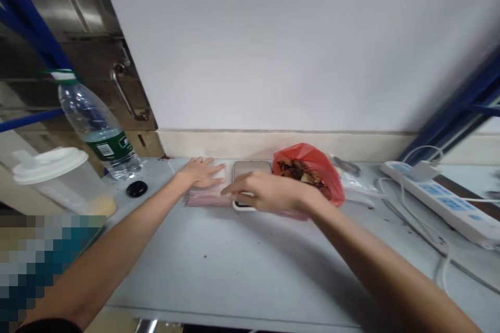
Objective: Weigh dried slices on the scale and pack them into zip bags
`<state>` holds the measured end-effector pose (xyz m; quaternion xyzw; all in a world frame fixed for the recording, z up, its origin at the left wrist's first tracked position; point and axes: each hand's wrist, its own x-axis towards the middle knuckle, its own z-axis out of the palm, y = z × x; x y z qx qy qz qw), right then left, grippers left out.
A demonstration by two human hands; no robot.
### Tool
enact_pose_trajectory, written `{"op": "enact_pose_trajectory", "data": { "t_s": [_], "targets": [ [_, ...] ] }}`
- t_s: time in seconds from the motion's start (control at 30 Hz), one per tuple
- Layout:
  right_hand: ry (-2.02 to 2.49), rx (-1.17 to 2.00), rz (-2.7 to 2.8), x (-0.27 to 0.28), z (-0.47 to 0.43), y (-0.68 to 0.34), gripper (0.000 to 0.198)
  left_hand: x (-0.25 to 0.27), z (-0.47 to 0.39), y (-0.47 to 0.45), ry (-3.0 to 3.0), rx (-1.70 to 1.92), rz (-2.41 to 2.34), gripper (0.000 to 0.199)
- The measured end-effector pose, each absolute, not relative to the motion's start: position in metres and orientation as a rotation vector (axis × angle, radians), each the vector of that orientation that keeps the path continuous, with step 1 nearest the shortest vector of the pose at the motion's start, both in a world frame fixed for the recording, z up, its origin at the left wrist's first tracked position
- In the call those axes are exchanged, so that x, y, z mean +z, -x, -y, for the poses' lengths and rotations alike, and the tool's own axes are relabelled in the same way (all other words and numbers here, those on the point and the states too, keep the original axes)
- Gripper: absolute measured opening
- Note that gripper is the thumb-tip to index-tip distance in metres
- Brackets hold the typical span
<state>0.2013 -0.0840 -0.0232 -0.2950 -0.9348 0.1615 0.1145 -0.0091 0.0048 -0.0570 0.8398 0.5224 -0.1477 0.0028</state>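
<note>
My left hand [203,173] lies flat with spread fingers on a stack of clear plastic bags [209,199] with a pinkish edge. My right hand [261,190] reaches across a small white digital scale [252,167] and hides part of it. Its fingertips are apart at the right side of the bag stack, and I see nothing held between them. Right of the scale stands an open red plastic bag [308,153], full of brown dried slices [308,174], partly behind my right wrist.
At left are a water bottle [103,130], a lidded plastic jug [66,182] and a black cap [136,189]. Another clear bag [353,179] lies right of the red one. A white power strip [441,195] with cables occupies the right side. A wall [285,52] closes off the grey table [234,281].
</note>
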Motion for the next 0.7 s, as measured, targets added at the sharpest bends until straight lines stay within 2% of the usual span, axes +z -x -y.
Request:
{"op": "enact_pose_trajectory", "data": {
  "t_s": [0.13, 0.2, 0.27, 0.43, 0.7],
  "targets": [
    [1.155, 0.478, 2.490, 0.021, 0.088, -0.274, 0.037, -0.027, -0.004, -0.010, -2.639, -0.557, -1.651, 0.074],
    [1.417, 0.425, 2.332, 0.033, 0.086, -0.311, 0.040, -0.011, 0.004, -0.028, -2.722, -0.486, -1.631, 0.065],
    [1.727, 0.349, 2.178, 0.036, 0.083, -0.345, 0.037, 0.000, 0.016, -0.051, -2.807, -0.269, -1.479, 0.056],
    [2.283, 0.472, 1.774, 0.013, 0.073, -0.407, 0.027, -0.005, 0.042, -0.113, -2.887, 0.198, -0.885, 0.039],
    [2.389, 0.720, 1.403, -0.040, 0.066, -0.437, 0.019, -0.043, 0.054, -0.158, -2.953, 0.553, -0.669, 0.026]
  ]
}}
